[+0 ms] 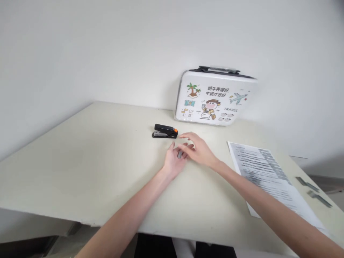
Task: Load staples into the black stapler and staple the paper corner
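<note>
From my remote station, left to right. A black stapler (165, 131) sits on the surface (80, 161), short of the far edge; nose to the left, top arm slanted up off the base, grey metal in the gap, orange patch at its right end. Neither hand appears to hold it.

Nearer the front edge, the left hand (174, 159) is palm up, fingers part-curled round a small grey piece (180, 154), thumb standing clear. The right hand (200, 148) reaches across, thumb and forefinger well apart; I cannot tell whether its thumb touches the piece.

Step in hand, my judgement: handling the piece between both hands. The next move calls for a fingertip pinch — light, with the left palm steady beneath. Piece as seen: dull grey, short, narrow, partly masked by fingers; identity uncertain.

Beyond the hands, a white printed case (215, 96) stands by the far edge. Further right, printed paper (263, 172) slants toward the near right corner — then two grey implements (319, 199) beside the right edge.
</note>
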Motion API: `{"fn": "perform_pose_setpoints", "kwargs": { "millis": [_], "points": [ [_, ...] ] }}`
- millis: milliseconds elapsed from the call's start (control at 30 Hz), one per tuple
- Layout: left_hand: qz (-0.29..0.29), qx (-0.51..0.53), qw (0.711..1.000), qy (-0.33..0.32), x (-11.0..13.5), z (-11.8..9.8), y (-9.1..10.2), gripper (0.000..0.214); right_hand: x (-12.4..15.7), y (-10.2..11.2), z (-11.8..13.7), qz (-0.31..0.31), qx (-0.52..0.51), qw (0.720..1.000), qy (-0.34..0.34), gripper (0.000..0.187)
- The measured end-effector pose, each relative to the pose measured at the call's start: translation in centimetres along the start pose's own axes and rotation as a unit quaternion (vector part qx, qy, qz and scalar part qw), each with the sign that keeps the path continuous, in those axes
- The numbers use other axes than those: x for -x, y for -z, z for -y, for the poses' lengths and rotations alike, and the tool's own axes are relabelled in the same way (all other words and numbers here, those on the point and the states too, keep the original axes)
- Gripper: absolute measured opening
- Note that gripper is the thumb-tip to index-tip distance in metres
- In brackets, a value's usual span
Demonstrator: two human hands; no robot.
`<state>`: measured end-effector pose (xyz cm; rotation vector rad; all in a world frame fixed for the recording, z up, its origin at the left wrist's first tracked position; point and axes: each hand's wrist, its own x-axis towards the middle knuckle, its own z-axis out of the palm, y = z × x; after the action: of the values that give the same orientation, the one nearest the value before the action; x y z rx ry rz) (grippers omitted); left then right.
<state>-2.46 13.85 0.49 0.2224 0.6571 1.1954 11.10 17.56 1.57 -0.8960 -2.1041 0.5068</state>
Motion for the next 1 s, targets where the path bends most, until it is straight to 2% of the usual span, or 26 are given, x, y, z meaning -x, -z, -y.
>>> {"fn": "perform_pose_setpoints", "kwargs": {
  "millis": [100,200,300,400,467,533,667,733,833,1000],
  "points": [
    [0.017,0.003,0.999,0.031,0.4,0.5,-0.5,0.052,3.2,1.2,1.9,0.049,0.097,0.994,0.015,0.038],
    [0.061,-0.03,0.995,0.074,0.9,1.0,-1.0,0.056,5.1,2.0,2.9,0.039,0.163,0.986,-0.005,0.028],
    [0.141,-0.077,0.981,0.111,1.3,1.1,-1.4,0.06,6.3,3.3,3.4,0.027,0.19,0.981,0.011,0.024],
    [0.189,-0.127,0.963,0.145,1.5,0.9,-1.7,0.068,8.2,6.0,3.1,0.009,0.211,0.977,0.03,0.027],
    [0.188,-0.16,0.959,0.142,1.5,0.6,-1.9,0.074,10.4,9.0,2.2,-0.01,0.233,0.972,0.019,0.029],
    [0.168,-0.183,0.962,0.111,1.3,0.3,-1.9,0.073,13.6,12.9,0.7,-0.036,0.262,0.964,-0.018,0.028],
    [0.113,-0.196,0.973,0.046,0.7,-0.5,-1.8,0.063,21.6,21.2,-3.3,-0.07,0.318,0.936,-0.136,0.032],
    [0.097,-0.195,0.975,0.038,0.6,-0.7,-1.9,0.058,25.2,24.2,-5.2,-0.08,0.351,0.911,-0.202,0.036],
    [0.086,-0.194,0.977,0.034,0.7,-0.8,-2.0,0.057,28.8,26.5,-7.5,-0.056,0.36,0.9,-0.239,0.039],
    [0.08,-0.186,0.979,0.021,1.0,-1.0,-2.0,0.058,30.5,26.9,-10.0,-0.038,0.365,0.901,-0.234,0.042]
  ]
}}
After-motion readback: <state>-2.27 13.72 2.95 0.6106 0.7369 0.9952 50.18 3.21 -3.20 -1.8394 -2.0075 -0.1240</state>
